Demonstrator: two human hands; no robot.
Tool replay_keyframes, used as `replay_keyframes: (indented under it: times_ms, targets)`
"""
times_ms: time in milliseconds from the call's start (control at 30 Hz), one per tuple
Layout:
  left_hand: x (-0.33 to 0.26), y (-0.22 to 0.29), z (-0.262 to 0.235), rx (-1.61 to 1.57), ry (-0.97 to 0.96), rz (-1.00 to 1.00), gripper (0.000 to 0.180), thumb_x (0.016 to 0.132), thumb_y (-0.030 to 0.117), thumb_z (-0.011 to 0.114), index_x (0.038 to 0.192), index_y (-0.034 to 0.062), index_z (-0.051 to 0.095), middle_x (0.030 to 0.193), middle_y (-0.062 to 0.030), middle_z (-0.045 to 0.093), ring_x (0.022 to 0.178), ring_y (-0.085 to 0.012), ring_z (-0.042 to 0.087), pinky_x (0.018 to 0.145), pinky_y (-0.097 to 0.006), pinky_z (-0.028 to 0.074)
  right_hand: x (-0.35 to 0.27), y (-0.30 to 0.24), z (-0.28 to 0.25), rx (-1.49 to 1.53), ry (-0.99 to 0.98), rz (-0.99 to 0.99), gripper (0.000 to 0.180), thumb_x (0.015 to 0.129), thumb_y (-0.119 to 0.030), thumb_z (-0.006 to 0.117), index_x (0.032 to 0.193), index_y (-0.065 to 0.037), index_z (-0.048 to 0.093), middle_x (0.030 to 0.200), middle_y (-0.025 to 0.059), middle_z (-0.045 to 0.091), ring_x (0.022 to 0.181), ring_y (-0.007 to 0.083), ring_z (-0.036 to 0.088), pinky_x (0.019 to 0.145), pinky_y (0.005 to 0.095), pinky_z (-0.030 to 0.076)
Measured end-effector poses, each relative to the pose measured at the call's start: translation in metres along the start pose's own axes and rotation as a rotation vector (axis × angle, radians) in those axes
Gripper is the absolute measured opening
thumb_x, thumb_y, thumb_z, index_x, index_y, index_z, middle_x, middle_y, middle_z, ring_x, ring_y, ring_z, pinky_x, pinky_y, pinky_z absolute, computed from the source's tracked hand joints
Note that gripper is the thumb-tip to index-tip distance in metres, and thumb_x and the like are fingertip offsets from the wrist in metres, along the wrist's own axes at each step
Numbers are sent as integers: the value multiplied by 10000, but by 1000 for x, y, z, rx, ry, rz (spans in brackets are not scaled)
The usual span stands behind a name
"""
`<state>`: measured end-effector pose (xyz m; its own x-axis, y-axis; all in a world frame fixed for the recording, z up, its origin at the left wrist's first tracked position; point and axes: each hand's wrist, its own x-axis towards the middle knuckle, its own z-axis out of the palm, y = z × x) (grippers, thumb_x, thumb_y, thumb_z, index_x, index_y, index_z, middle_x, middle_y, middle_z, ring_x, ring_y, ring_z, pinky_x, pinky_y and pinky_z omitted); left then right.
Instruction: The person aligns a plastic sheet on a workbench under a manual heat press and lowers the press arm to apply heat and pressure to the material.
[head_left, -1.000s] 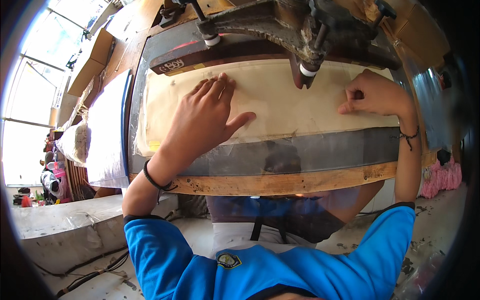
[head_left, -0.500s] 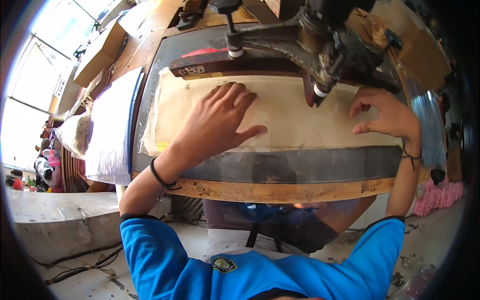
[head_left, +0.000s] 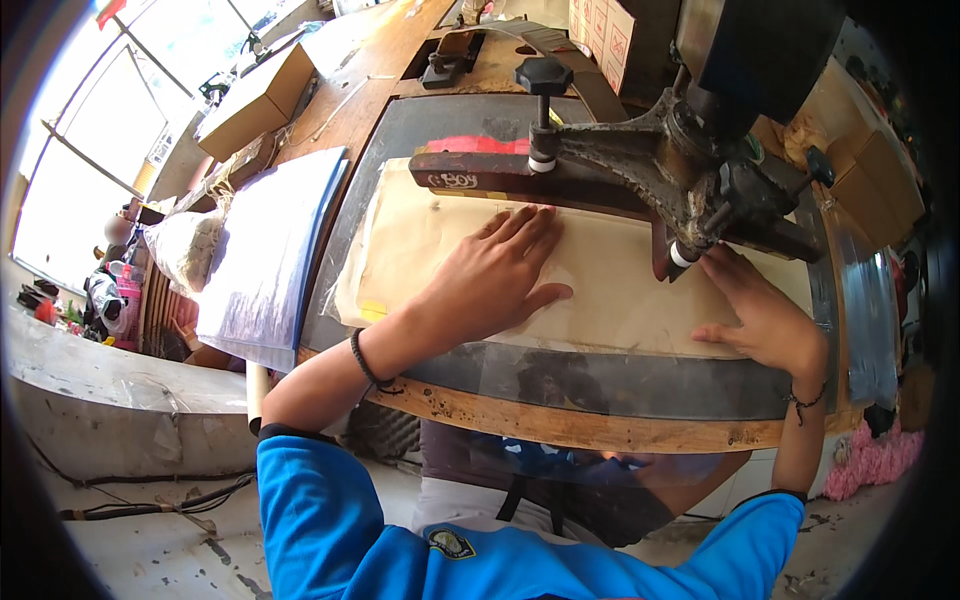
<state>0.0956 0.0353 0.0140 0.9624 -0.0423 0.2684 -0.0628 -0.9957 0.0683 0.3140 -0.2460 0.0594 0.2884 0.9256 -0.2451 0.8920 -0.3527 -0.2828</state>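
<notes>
My left hand [head_left: 495, 275] lies flat on a tan sheet [head_left: 620, 315], fingers together and thumb stretched out, fingertips close to a dark metal bar [head_left: 590, 196]. At the sheet's right end my right hand [head_left: 768, 318] is open, its fingers reaching toward the bar's right part and its thumb pointing left. Neither hand grips anything. A clear plastic film [head_left: 590, 470] seems to lie over the tan sheet and hang past the front edge; its outline is hard to make out. The bar hangs from a metal bracket [head_left: 610, 145] with black knobs.
A dark mat [head_left: 480, 368] covers the table, which has a wooden front edge [head_left: 560, 422]. Left stands a stack of shiny plastic sheets [head_left: 265, 260], with a cardboard box [head_left: 262, 100] behind it. Bluish plastic [head_left: 868, 335] and pink stringy material [head_left: 875, 460] are at right.
My right hand has gone from a curled, raised pose to stretched fingers on or just over the sheet. The whole view has shifted; my left hand stays flat on the sheet.
</notes>
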Motion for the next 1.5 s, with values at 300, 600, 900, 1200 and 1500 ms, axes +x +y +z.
replay_keyframes:
  times_ms: [300,600,900,1200,1500]
  targets:
    - [4,-4,8,18,25,-25,727,1022,493,565,1417,-114,505,1465,-297,531,1402,-414,483,1199,-471,364,14,-17,15,-102,109,-61,891,951,-502,663,1517,106,340,1589,292,359,1513,411,306,1260,467,263]
    - [4,-6,15,6,43,-44,758,1024,515,551,1432,-120,482,1453,-315,531,1396,-450,476,1193,-478,360,16,-18,26,-144,164,-73,869,987,-547,580,1491,122,346,1559,316,384,1501,438,311,1271,500,224]
    - [8,-6,12,-10,29,-73,749,1024,496,557,1460,-104,454,1464,-315,518,1373,-472,484,1195,-491,346,28,1,40,-147,274,-93,813,998,-559,562,1403,137,448,1477,337,470,1435,466,404,1248,510,266]
    - [8,-9,14,-33,37,-108,747,1004,487,595,1449,-101,476,1459,-304,530,1373,-464,488,1188,-475,362,31,11,40,-163,313,-92,790,1009,-547,558,1398,132,450,1429,296,524,1378,435,468,1207,504,321]
    - [6,-12,16,-21,56,-121,727,999,470,617,1437,-98,495,1440,-293,554,1365,-440,506,1168,-471,390,27,8,32,-174,274,-85,802,1018,-544,538,1445,121,398,1413,280,532,1357,411,485,1203,496,328]
